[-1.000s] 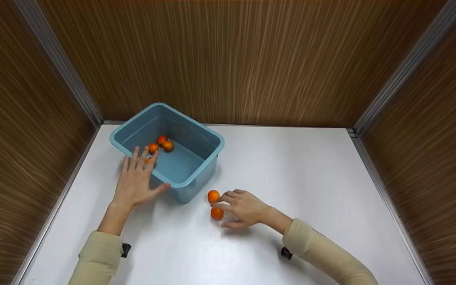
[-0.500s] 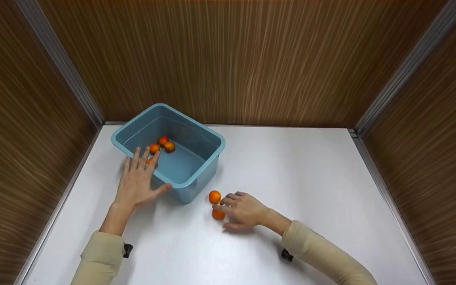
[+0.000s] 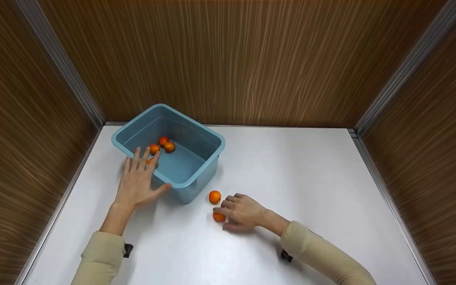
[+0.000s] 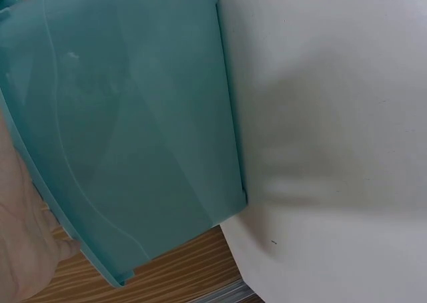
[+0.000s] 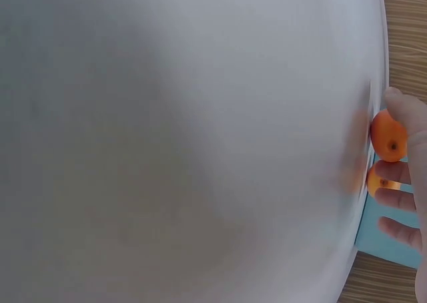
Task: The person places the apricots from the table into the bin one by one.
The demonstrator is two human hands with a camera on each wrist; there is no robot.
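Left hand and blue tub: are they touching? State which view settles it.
Touching. In the head view the left hand lies flat against the tub, fingers over its near rim and thumb along its side wall.

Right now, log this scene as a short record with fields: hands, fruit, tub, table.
left hand: flat against the tub's near side, fingers straight, thumb on the rim
right hand: fingers curled round the near orange fruit on the table
second loose fruit: on the table just beyond the right hand, apart from the tub
tub: blue plastic, open, at the table's far left
fruit in tub: three in plain view, a fourth partly hidden behind the left fingers
table: white, wood-grain walls around it
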